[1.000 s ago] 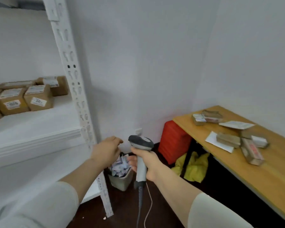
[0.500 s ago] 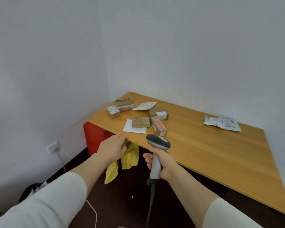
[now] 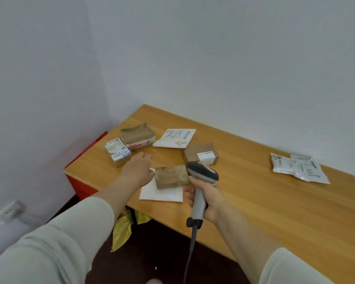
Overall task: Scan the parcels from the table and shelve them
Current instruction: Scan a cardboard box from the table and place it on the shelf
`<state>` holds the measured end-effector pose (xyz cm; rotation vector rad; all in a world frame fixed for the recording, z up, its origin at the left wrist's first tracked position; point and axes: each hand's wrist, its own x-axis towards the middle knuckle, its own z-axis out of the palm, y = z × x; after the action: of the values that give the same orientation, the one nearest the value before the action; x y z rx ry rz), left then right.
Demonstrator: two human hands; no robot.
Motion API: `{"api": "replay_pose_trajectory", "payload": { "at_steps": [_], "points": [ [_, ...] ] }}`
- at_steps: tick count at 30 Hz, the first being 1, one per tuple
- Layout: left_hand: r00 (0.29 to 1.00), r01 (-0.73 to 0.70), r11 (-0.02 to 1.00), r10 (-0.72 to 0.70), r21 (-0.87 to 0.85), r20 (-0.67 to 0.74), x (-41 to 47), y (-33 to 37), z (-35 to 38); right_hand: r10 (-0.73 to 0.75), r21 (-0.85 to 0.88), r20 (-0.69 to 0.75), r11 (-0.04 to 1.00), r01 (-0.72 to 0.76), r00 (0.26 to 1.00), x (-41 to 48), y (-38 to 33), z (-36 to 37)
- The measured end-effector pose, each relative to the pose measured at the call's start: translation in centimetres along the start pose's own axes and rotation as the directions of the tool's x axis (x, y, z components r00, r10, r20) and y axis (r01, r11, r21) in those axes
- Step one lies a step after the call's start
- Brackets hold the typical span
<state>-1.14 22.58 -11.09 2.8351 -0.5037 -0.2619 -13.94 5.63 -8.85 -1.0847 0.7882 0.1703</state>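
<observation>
Cluster: five parcels, mid-left of frame, on the tabletop (image 3: 254, 201).
Nearest parcel: brown taped parcel (image 3: 171, 176), crinkled wrap, lying on a flat white mailer (image 3: 162, 194).
Others: labelled box (image 3: 117, 151) w/ white stickers on top; wrapped parcel (image 3: 137, 135), brown w/ a red-white band at its lower edge; printed white mailer (image 3: 175, 138); brown box (image 3: 201, 154) w/ a white label.
Far pair: two white poly bags (image 3: 297, 167), overlapping, right of frame, well apart from both hands.
Your left hand (image 3: 138, 168): over the tabletop, fingers loosely bent, holding nothing; brown taped parcel just to its right, labelled box just upper left.
Your right hand (image 3: 205, 193): wrapped round the grey scanner (image 3: 201, 175); the scanner's dark-topped head overlaps the brown taped parcel's right edge in frame, contact can't tell.
Cable (image 3: 190, 253): drops from the scanner's base to the bottom edge.
</observation>
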Motion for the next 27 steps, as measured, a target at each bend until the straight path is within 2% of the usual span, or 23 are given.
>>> {"api": "replay_pose_trajectory", "payload": {
  "at_steps": [4,10,13,17,21,23,25,27],
  "points": [
    [0.992,0.127,0.991,-0.127,0.030,0.002,9.3,-4.0,-1.1,0.013,-0.040,0.034,0.999,-0.011,0.999,6.5,-3.7,4.3],
    [0.968,0.239,0.969,-0.243,0.067,0.067,18.8,-9.2,0.0,0.055,-0.104,-0.022,0.993,-0.057,0.998,13.6,-6.6,7.1],
    [0.947,0.271,0.958,-0.283,0.096,0.150,21.6,-11.1,0.7,0.075,-0.123,-0.053,0.989,-0.081,0.996,16.1,-7.3,7.7],
    [0.912,0.299,0.953,-0.301,0.051,0.279,23.8,-12.3,1.3,0.109,-0.130,-0.058,0.985,-0.116,0.992,18.2,-7.3,8.3],
    [0.918,0.317,0.948,-0.310,0.010,0.248,24.2,-11.8,1.3,0.132,-0.131,-0.069,0.981,-0.140,0.989,19.3,-7.1,8.7],
    [0.920,0.360,0.929,-0.338,-0.087,0.200,24.3,-11.6,1.3,0.139,-0.129,-0.071,0.981,-0.147,0.988,19.5,-7.1,8.7],
    [0.903,0.423,0.847,-0.366,-0.323,0.223,24.3,-11.5,0.9,0.142,-0.126,-0.062,0.981,-0.149,0.988,19.3,-7.3,8.6],
    [0.900,0.436,0.612,-0.293,-0.660,0.323,23.5,-11.0,0.0,0.127,-0.114,-0.059,0.985,-0.133,0.990,18.8,-7.5,8.4]
  ]
}}
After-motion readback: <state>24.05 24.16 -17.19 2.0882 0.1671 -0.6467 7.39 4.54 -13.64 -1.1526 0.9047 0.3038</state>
